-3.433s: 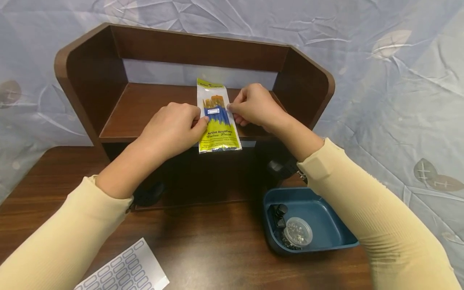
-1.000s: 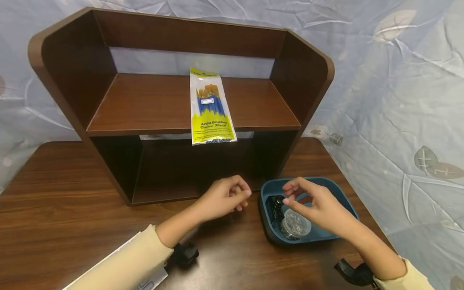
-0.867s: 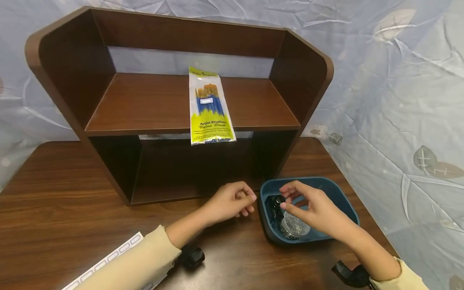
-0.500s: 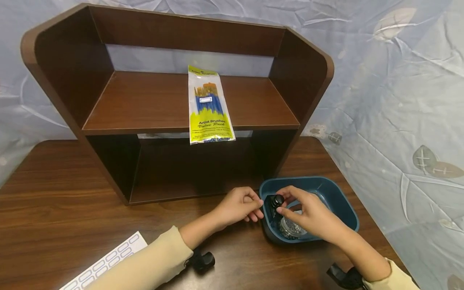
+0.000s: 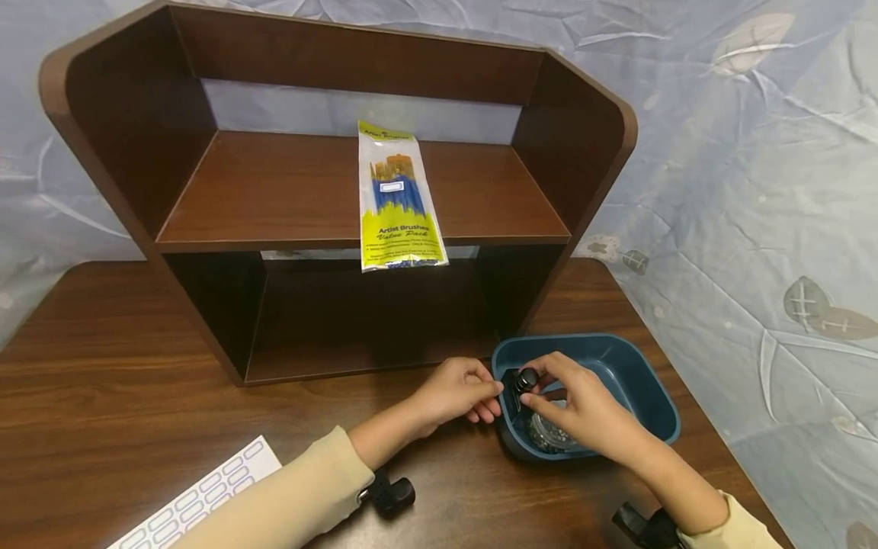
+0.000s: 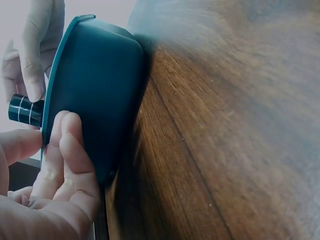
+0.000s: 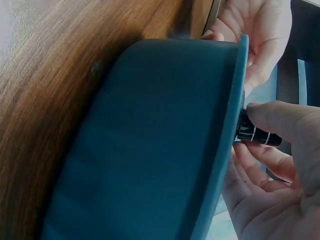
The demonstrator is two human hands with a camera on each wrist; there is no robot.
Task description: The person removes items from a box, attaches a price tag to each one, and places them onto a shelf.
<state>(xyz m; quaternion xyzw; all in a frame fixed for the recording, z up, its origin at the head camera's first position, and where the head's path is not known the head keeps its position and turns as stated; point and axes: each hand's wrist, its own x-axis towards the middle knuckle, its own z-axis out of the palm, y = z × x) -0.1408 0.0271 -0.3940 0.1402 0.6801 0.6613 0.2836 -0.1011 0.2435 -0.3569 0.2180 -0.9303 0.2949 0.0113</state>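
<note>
A blue plastic bin (image 5: 638,381) stands on the table at the right. My left hand (image 5: 461,393) pinches its left rim, thumb inside and fingers against the outer wall in the left wrist view. Inside that rim sits a black object with a round, knob-like cylinder (image 5: 527,379) ringed by thin white lines. My right hand (image 5: 579,404) reaches over the bin, thumb and fingers pinching this cylinder (image 7: 257,132). Partly hidden under the right hand is a clear round tub (image 5: 549,433) of small pieces. The black object's lower part is hidden by the bin wall in both wrist views.
A brown two-level shelf (image 5: 274,191) stands at the back. On its upper board lies an Artist Brushes pack (image 5: 401,206), overhanging the front edge, with a small white label. A sheet of blank labels (image 5: 206,496) lies front left, partly under the left forearm.
Both hands have left the brush pack, which stays on the shelf, and come down to the bin. The left hand has moved right onto the rim; the right has closed on the black cylinder.
</note>
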